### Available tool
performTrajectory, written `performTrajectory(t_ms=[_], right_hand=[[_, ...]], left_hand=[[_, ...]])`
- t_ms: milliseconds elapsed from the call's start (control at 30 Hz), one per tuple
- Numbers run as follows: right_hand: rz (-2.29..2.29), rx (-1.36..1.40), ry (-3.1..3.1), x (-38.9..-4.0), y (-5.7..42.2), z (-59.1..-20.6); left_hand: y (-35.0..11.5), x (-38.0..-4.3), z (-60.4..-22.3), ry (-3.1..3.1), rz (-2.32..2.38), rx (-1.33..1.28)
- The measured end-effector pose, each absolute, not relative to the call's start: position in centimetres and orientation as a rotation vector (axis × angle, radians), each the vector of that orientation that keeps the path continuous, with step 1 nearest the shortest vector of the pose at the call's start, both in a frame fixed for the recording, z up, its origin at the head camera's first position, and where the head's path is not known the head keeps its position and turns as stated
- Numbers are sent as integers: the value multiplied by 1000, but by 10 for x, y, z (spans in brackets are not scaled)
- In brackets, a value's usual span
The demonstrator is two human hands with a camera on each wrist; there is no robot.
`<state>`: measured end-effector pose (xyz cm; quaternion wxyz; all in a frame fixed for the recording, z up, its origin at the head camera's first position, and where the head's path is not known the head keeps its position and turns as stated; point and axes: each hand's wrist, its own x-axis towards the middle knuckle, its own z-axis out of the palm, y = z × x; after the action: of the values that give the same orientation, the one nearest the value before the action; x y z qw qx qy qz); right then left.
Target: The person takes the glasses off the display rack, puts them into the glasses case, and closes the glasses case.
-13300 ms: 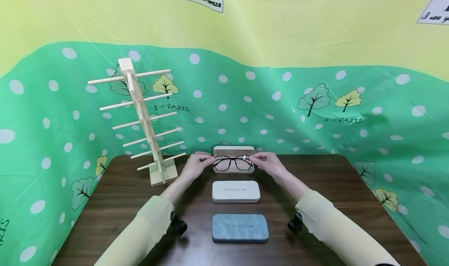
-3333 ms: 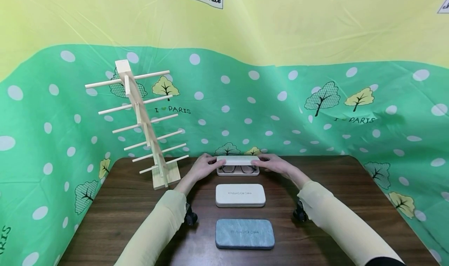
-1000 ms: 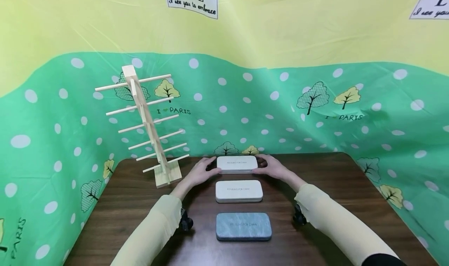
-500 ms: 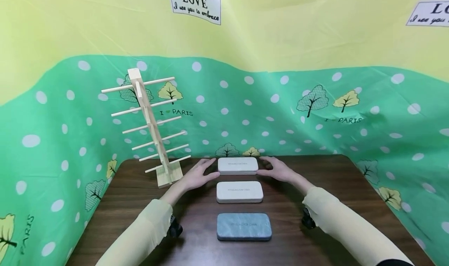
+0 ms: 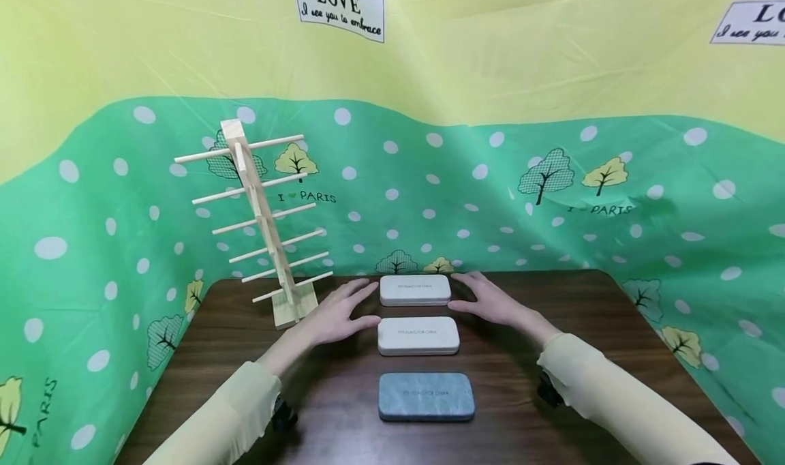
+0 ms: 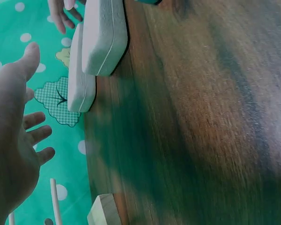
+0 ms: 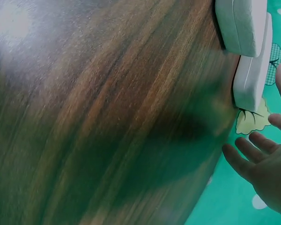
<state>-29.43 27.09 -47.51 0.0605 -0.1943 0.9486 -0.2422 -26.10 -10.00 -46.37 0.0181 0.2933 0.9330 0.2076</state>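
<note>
Three glasses cases lie in a column on the dark wooden table. The far white case (image 5: 415, 291) has its lid down, hiding the black-framed glasses inside. In front of it lies another white case (image 5: 418, 337), and nearest is a blue marbled case (image 5: 426, 397). My left hand (image 5: 334, 318) hovers with fingers spread left of the two white cases, its thumb tip near the middle one's corner. My right hand (image 5: 490, 301) is just right of the far case, thumb and fingers apart. Both wrist views show the left hand (image 6: 14, 126) and right hand (image 7: 267, 164) holding nothing.
A wooden rack (image 5: 260, 209) with several paired pegs stands at the back left, its base (image 5: 294, 306) close to my left hand. A green and yellow patterned cloth (image 5: 392, 178) hangs behind the table's far edge.
Earlier both hands held the glasses at the far case, then lowered its lid over them. Since then they have let go; the left hand has drawn back left and nearer, the right slightly rightward.
</note>
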Motion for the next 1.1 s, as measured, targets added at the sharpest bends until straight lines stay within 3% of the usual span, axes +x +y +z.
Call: performTrajectory(t_ms=[367,633,1100], right_hand=[[-477,-737,3027,-276,269,-457],[-303,-1016,3101,-268,260,-449],[-126,-1275,3108,-243,248,-439]], left_hand=[[-102,-243,-453,2985,318,1237],[-110,-233,-448,3027,181,1298],[-112,-217,-442,3012,110,1388]])
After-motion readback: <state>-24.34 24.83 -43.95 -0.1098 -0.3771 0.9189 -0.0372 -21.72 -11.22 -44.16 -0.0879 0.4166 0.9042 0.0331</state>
